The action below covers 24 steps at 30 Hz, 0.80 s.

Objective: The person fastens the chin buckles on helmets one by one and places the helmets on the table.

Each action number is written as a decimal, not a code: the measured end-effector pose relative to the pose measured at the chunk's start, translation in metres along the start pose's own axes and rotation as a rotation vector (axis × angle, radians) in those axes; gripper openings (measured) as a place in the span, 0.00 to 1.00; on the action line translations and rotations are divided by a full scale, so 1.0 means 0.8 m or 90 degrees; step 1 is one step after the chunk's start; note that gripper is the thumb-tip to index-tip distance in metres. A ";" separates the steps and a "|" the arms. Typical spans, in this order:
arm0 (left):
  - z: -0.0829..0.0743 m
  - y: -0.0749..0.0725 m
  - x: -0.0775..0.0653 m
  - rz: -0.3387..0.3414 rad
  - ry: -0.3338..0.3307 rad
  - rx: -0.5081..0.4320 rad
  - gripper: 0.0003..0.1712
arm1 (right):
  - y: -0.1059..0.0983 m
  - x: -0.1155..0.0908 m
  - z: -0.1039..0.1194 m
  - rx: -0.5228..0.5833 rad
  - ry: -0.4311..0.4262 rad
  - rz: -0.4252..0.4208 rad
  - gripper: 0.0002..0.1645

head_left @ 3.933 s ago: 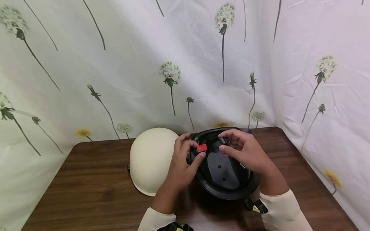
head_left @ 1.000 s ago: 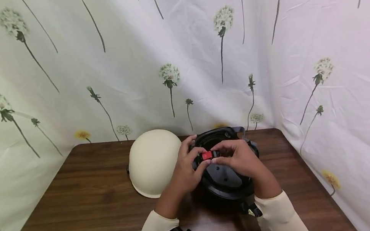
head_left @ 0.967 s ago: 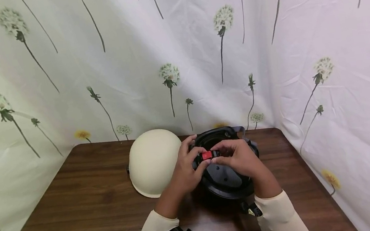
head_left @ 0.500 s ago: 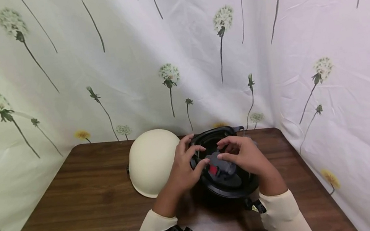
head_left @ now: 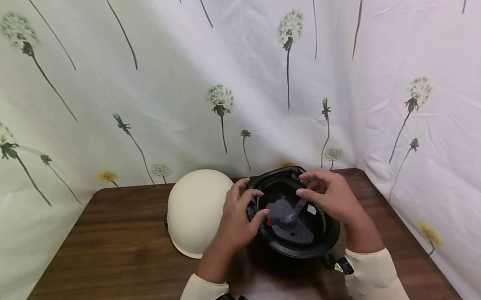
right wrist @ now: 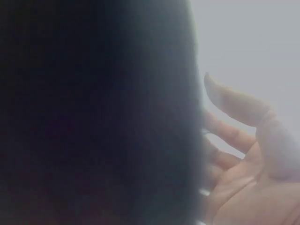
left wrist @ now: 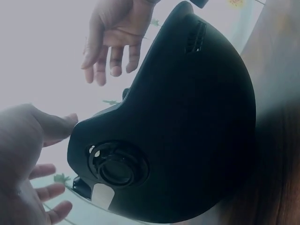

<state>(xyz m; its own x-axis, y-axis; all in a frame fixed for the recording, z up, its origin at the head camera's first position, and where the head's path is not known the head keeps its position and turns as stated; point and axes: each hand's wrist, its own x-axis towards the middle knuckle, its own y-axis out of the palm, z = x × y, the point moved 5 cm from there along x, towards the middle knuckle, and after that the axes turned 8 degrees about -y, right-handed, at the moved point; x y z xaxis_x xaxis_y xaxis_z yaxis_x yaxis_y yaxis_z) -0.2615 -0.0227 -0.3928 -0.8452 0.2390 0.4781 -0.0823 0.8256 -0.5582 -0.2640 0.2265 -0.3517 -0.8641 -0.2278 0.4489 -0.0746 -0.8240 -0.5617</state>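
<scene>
A black helmet lies upside down on the table, its hollow facing up. Inside it, a grey strap runs down to a grey padded piece, and a red buckle shows at the left. My left hand is at the helmet's left rim, thumb and fingers spread apart and holding nothing. In the left wrist view its thumb is close to the helmet shell; contact is unclear. My right hand hovers over the right side, fingers loosely bent, with nothing visible between them. A dark blurred surface fills much of the right wrist view.
A cream helmet sits dome-up just left of the black one. Both stand toward the back of the brown wooden table. A white curtain printed with dandelions hangs behind and around the table.
Both hands first held the buckle's two halves apart, then together. Afterwards they let go and the buckle dropped into the helmet. My right hand has since moved right.
</scene>
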 end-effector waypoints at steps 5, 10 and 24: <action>0.004 -0.006 0.000 0.009 -0.011 0.021 0.22 | -0.012 0.001 -0.010 -0.040 0.040 -0.024 0.26; 0.006 -0.009 0.000 0.025 -0.018 0.032 0.26 | -0.017 0.001 -0.018 -0.044 0.058 -0.007 0.32; 0.016 -0.005 0.001 0.099 -0.067 0.077 0.34 | -0.022 -0.004 -0.057 -0.101 0.148 0.098 0.44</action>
<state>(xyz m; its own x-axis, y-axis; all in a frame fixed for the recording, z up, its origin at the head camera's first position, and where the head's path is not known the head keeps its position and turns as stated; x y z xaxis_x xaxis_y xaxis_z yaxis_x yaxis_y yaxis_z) -0.2687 -0.0324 -0.3990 -0.9027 0.2987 0.3098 -0.0038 0.7143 -0.6999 -0.2830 0.2651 -0.3750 -0.9605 -0.2037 0.1895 0.0051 -0.6939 -0.7200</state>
